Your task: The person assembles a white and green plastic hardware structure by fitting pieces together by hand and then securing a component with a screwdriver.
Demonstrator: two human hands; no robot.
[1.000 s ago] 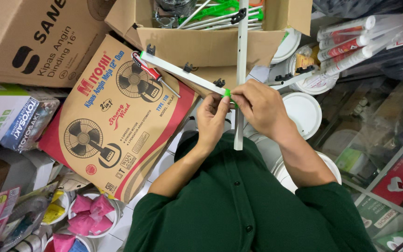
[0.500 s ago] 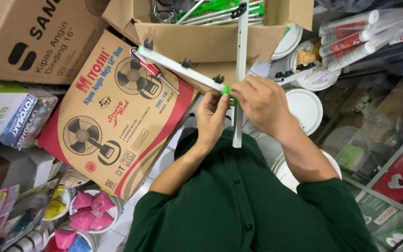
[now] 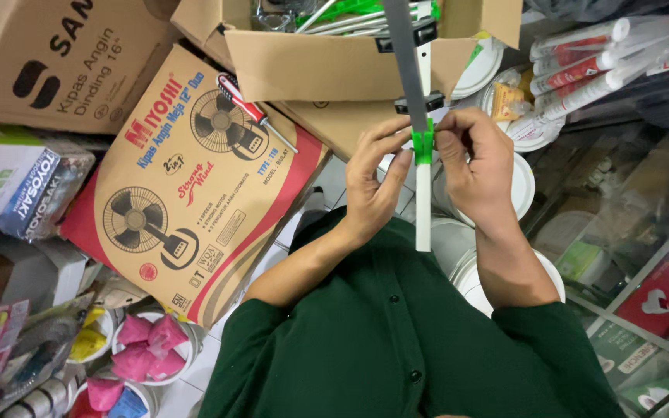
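Pinching the green clip [image 3: 423,144] between both hands, left hand [image 3: 373,186] and right hand [image 3: 478,174] are now holding the white rod [image 3: 423,209] upright, its second bar swung up from slanting, before the open box [image 3: 334,62].

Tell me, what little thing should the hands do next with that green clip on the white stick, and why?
Probably pinch the green clip and press it snug onto the white bar. Both the left hand and the right hand have fingertips on the clip, right where the white bar meets the grey bar above. The bars look lined up, so seating the clip seems the likely small step.
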